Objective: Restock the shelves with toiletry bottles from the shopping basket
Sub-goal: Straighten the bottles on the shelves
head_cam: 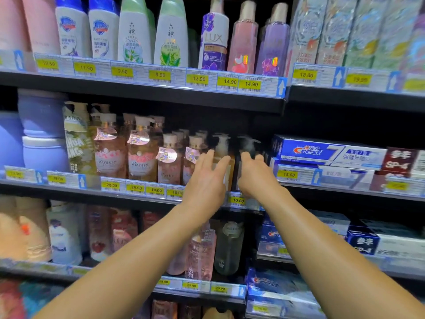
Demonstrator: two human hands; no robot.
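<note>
Two hands at pump bottles beside Kustie (108, 155): left hand (204, 180) flat-fingered on amber bottle (222, 157), right hand (255, 178) grip unclear on dark bottle (247, 146).

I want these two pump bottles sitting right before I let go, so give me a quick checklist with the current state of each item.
1. Amber pump bottle upright on the middle shelf: ok.
2. Dark pump bottle upright beside it: ok.
3. Left hand on the amber bottle, fingers straight: ok.
4. Right hand against the dark bottle: ok; how firmly, cannot tell.
5. Bottles set back behind the price tags: cannot tell, hands hide the bases.
6. Labels facing out: cannot tell.
</note>
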